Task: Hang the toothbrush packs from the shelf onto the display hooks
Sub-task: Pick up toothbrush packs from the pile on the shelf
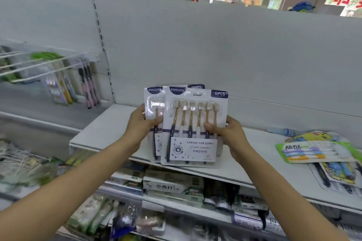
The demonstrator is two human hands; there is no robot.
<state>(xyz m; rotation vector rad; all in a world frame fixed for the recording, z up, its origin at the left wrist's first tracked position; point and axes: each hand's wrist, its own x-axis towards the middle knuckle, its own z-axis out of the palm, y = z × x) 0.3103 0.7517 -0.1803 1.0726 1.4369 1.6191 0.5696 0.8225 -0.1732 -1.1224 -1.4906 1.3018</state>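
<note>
Evidently mid-pickup, the left hand point(141, 123) and right hand point(225, 129) each pinch a fanned toothbrush pack point(193, 125) above the shelf point(109, 133), next needing its hang hole point(197, 94) threaded onto the display hooks point(39, 68) at left.

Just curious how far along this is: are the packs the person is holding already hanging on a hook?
No: both YIKOJIFE toothbrush packs are held above the white shelf, gripped by the left hand and right hand.
</note>
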